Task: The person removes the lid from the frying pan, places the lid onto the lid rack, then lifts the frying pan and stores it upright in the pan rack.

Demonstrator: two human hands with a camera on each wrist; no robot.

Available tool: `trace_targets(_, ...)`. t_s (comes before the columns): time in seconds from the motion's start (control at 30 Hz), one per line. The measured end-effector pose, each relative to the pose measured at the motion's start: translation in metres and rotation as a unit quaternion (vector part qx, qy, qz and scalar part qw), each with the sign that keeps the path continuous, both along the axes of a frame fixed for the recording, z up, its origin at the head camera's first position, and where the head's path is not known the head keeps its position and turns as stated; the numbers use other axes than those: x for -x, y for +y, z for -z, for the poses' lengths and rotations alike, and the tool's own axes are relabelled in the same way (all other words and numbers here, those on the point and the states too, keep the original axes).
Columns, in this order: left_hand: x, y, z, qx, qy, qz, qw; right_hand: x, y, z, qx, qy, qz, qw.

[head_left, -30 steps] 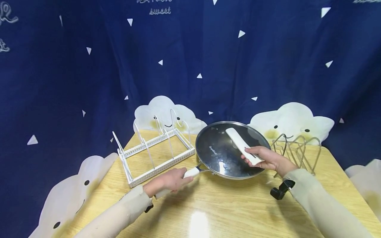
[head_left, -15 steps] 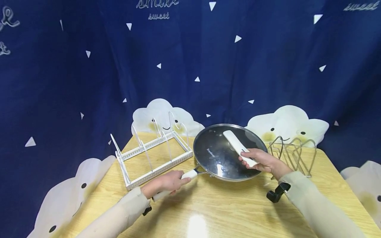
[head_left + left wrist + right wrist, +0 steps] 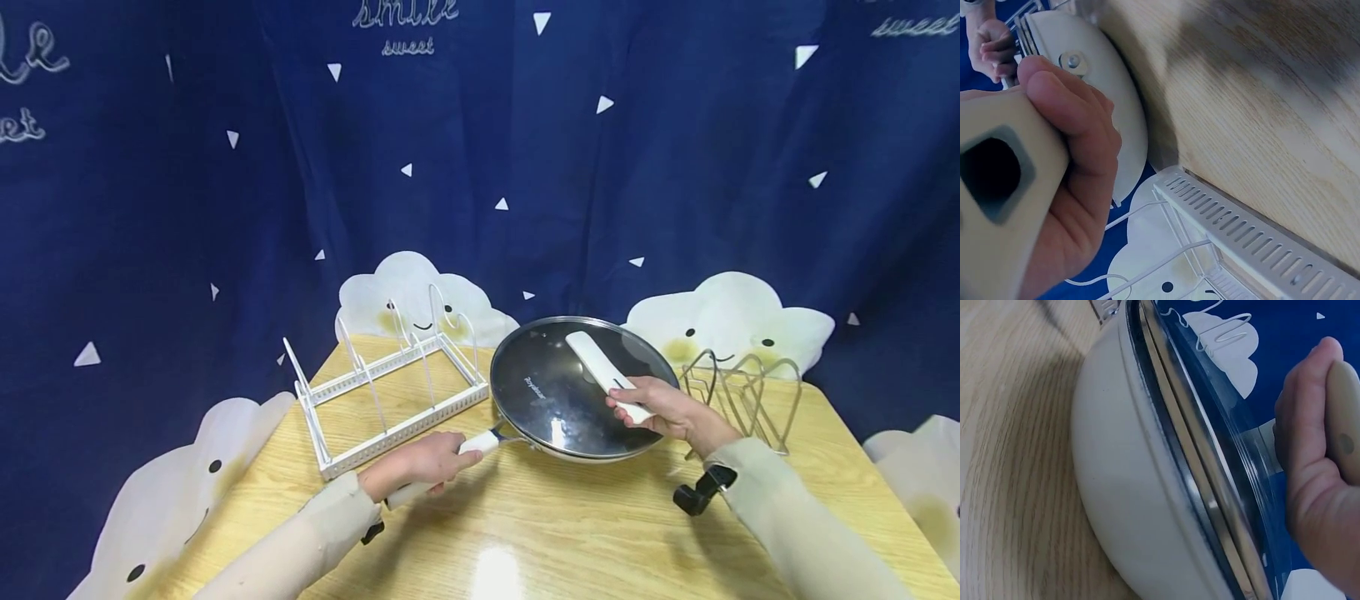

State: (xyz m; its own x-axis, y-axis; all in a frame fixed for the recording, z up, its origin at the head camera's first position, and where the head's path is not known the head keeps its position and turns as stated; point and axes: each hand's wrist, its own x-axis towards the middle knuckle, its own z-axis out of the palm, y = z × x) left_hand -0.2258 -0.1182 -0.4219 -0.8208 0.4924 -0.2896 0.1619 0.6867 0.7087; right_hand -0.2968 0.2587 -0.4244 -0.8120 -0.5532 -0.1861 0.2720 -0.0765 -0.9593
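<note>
A wok (image 3: 1116, 462) with a pale outer side sits on the table, covered by a dark glass lid (image 3: 528, 358) with a metal rim. My left hand (image 3: 427, 460) grips the wok's long white handle (image 3: 480, 443), its hollow end facing the left wrist camera (image 3: 991, 175). Over the lid, my right hand (image 3: 663, 407) holds the near end of the white lid handle (image 3: 592, 357), thumb on top and fingers wrapped beneath. In the right wrist view the lid's rim lies along the wok's rim, with that hand (image 3: 1313, 450) off to the right.
A white wire rack (image 3: 405, 429) with upright loops stands just left of the wok, near the left hand. To the right, behind the right wrist, is a smaller metal rack (image 3: 757, 408). A blue curtain (image 3: 465, 225) hangs behind the wooden table (image 3: 585, 533).
The head view has shifted slightly, so the whole scene sits a little lower. Both hands keep their holds, and the wok and lid stay in place.
</note>
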Motion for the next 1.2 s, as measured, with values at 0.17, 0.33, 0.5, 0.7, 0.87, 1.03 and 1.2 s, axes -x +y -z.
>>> trace_targets(0.17, 0.000, 0.001, -0.001, 0.008, 0.000, -0.004, 1.0000, -0.006, 0.002, -0.010, -0.004, 0.011, 0.002, 1.000)
trace_targets(0.33, 0.002, 0.002, -0.005, 0.028, 0.001, -0.002, 0.9996, -0.013, 0.003, -0.025, 0.004, 0.023, 0.008, 1.000)
trace_targets(0.5, 0.003, 0.004, -0.010, 0.063, -0.006, -0.004, 0.9980, -0.020, 0.006, -0.038, -0.005, 0.046, 0.021, 0.999)
trace_targets(0.7, 0.008, 0.007, -0.015, 0.123, 0.016, 0.015, 0.9922, -0.028, 0.011, -0.046, -0.029, 0.071, 0.025, 0.997)
trace_targets(0.87, 0.015, 0.007, -0.030, 0.182, 0.066, 0.052, 0.9797, -0.034, 0.016, -0.051, -0.034, 0.086, 0.028, 0.995)
trace_targets(1.03, 0.021, 0.008, -0.051, 0.194, 0.073, 0.066, 0.9759, -0.042, 0.022, -0.061, -0.023, 0.104, 0.038, 0.994)
trace_targets(1.2, 0.020, 0.010, -0.068, 0.234, 0.086, 0.095, 0.9639, -0.049, 0.028, -0.071, -0.013, 0.106, 0.050, 0.993)
